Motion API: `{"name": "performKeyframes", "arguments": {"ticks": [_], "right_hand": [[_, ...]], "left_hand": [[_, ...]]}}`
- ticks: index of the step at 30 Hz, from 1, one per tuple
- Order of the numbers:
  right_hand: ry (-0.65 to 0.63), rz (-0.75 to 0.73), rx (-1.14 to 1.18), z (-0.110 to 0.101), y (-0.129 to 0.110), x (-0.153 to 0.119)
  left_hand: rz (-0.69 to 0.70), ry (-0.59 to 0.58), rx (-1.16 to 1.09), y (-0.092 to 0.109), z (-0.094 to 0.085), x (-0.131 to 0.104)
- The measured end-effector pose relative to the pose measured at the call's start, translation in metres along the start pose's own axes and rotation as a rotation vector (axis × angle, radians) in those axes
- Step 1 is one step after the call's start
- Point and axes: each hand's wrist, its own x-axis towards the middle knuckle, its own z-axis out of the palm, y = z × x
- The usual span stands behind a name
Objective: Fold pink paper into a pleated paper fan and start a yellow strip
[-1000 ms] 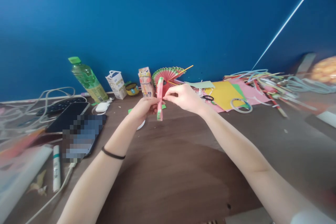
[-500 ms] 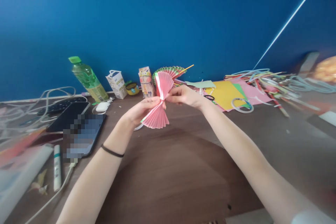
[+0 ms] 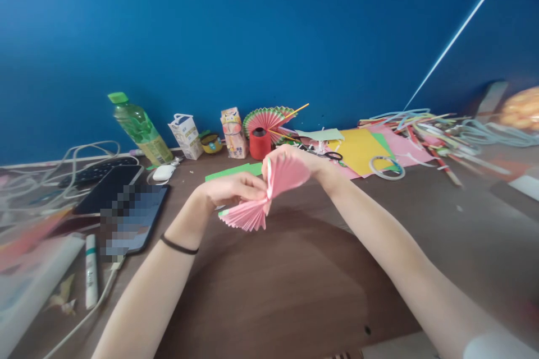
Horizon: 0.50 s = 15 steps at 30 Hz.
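A pink pleated paper (image 3: 245,215), pinched in the middle like a bow, is held above the desk, with a pale green strip along its edges. My left hand (image 3: 232,188) is closed, its thumb and fingers gripping the paper near the pinched centre. My right hand (image 3: 295,156) is behind the upper pleated wing, which hides most of its fingers; it grips the paper near the centre too. Beyond the hands lies a green paper sheet (image 3: 236,170), partly covered by them.
A red thread spool (image 3: 260,143) stands before a green-edged pink paper fan (image 3: 261,118). Further right lie scissors (image 3: 333,155), yellow paper (image 3: 357,151), a tape roll (image 3: 386,168) and a heap of straws (image 3: 433,137). Left are a green bottle (image 3: 141,129), cartons, phones and a marker (image 3: 91,271).
The pleated paper has moved lower and turned, its upper wing now leaning right across my right hand. The red spool and green sheet have come into sight.
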Motion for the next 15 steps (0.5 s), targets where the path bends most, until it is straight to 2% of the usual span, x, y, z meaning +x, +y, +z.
{"name": "performKeyframes", "arguments": {"ticks": [2, 3, 5, 7, 9, 11, 15], "right_hand": [[-0.126, 0.027, -0.012, 0.001, -0.005, -0.001], [-0.161, 0.033, -0.036, 0.001, -0.007, -0.001], [-0.185, 0.052, -0.139, 0.002, -0.009, 0.0], [-0.152, 0.073, -0.278, 0.003, -0.01, 0.001], [-0.052, 0.086, -0.432, 0.003, -0.01, 0.002], [0.099, 0.051, -0.594, 0.005, -0.01, 0.003], [0.397, -0.117, -0.899, 0.015, -0.012, 0.005]], "left_hand": [[-0.093, -0.086, 0.23, 0.006, 0.003, 0.001], [-0.115, -0.092, 0.327, 0.007, 0.004, 0.002], [-0.147, -0.007, 0.465, 0.008, 0.007, 0.005], [-0.181, 0.196, 0.552, 0.003, 0.008, 0.009], [-0.226, 0.451, 0.599, -0.003, 0.009, 0.013], [-0.237, 0.646, 0.59, -0.01, 0.007, 0.017], [-0.166, 0.883, 0.448, -0.017, 0.001, 0.022]]}}
